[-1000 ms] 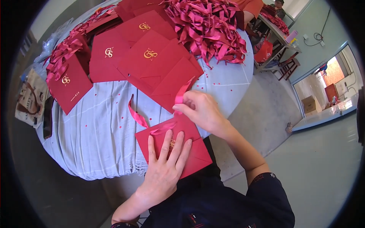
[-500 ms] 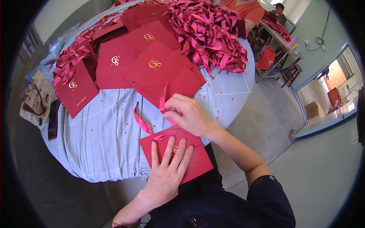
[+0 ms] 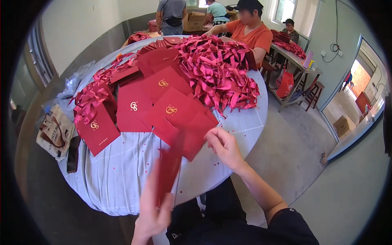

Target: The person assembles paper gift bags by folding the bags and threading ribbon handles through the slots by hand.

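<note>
My left hand (image 3: 153, 214) grips a red paper gift bag (image 3: 168, 169), raised on edge over the near side of the table and smeared by motion. To the right, my right hand (image 3: 225, 149) hovers by the near corner of a pile of flat red bags (image 3: 175, 118) with gold emblems. Its fingers are loosely bent and somewhat apart, with nothing visible in them. Another red bag (image 3: 98, 130) with pink ribbon (image 3: 87, 106) lies at the left. A large heap of bags with pink ribbon handles (image 3: 220, 73) rises at the far right of the table.
A pale blue cloth with scattered red dots covers the round table (image 3: 118, 188). On its left edge lie a dark phone (image 3: 73, 154), a canvas bag (image 3: 55, 132) and clear plastic (image 3: 71, 87). A person in orange (image 3: 253, 34) sits across; others work behind.
The bag lying flat under my left hand has been lifted and turned on edge. My right hand has let go of the ribbon and moved right. The view has tilted up.
</note>
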Demonstrator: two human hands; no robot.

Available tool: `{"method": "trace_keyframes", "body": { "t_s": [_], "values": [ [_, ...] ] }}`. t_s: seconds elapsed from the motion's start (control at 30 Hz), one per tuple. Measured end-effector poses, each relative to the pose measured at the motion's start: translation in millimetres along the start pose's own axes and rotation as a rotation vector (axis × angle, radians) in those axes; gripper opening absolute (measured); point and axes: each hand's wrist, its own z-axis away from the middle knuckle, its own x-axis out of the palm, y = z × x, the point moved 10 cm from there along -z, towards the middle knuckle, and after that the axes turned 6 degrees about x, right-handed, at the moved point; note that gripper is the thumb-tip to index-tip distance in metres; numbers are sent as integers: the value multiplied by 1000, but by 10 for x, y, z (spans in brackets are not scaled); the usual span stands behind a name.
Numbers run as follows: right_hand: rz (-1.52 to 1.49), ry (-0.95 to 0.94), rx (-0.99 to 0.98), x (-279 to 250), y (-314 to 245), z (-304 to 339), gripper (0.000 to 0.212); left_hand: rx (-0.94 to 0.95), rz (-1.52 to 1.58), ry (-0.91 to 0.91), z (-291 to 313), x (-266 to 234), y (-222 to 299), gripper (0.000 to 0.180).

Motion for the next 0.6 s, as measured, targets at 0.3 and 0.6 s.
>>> {"method": "trace_keyframes", "body": {
  "t_s": [0.3,0.6],
  "values": [
    [-435,-334,182,460,-15,265,43,-178,645,415,25,203,-636,47],
    [248,-125,-479,-29,-860,127,55,512,-561,506,-203,-323,272,65]
  ]
}}
